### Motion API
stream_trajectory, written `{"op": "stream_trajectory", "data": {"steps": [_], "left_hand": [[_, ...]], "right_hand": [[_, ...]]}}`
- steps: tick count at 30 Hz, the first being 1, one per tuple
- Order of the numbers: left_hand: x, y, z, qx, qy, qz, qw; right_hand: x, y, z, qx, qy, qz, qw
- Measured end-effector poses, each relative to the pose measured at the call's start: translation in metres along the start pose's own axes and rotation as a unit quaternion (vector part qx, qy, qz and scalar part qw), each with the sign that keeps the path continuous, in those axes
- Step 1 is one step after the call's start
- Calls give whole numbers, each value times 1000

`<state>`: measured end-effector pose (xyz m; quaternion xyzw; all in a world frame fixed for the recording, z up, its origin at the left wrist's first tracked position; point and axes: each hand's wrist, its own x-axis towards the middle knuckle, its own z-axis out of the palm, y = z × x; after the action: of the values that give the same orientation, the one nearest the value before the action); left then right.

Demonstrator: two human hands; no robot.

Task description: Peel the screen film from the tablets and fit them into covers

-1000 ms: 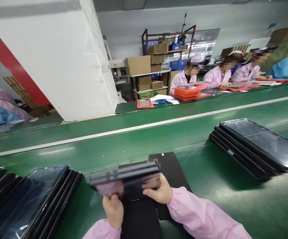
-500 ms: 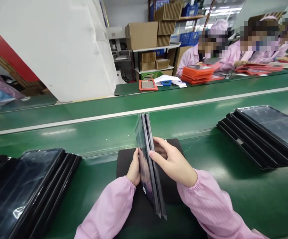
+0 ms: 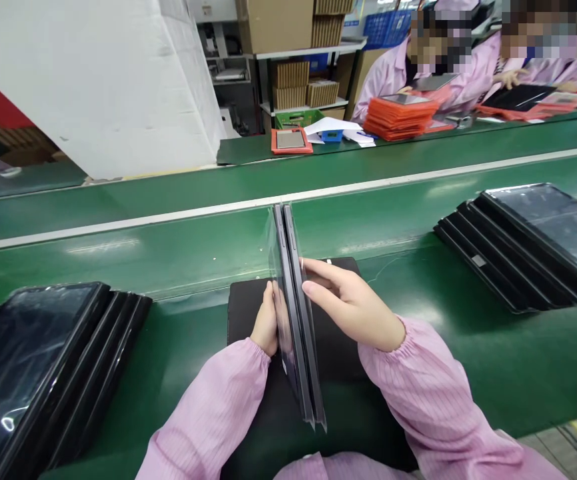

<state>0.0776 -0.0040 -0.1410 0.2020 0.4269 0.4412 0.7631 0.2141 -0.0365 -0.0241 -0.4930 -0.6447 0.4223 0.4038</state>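
Two thin tablets with clear film on their outer faces stand upright on edge, side by side, above a black mat. My left hand lies against the left tablet's face, its fingers mostly hidden behind it. From the other side, my right hand touches the right tablet with thumb and fingertips. Together the two hands hold the pair between them. Film corners stick out past the tablets' lower and upper ends.
A fanned stack of black tablets lies at left, another stack at right. A white strip crosses the green bench. Beyond are orange sleeves, a white pillar and co-workers in pink.
My view has tipped down, so the background sits higher in the picture. Both hands still hold the upright tablets, which now appear slightly more edge-on. A co-worker's black panel has come into sight.
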Motion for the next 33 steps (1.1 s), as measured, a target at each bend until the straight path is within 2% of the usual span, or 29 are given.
{"op": "stream_trajectory", "data": {"steps": [8,14,29,33], "left_hand": [[-3,3,3,18,18,12,1000],[-6,7,9,20,39,-16,999],[-8,12,10,22,15,-66,997],[-7,9,10,23,27,-43,998]], "right_hand": [[2,0,-6,12,-12,-18,1000],[2,2,-10,-8,-2,-19,1000],[-3,1,-15,-37,6,-43,998],[-1,2,-16,-53,2,-52,997]]}}
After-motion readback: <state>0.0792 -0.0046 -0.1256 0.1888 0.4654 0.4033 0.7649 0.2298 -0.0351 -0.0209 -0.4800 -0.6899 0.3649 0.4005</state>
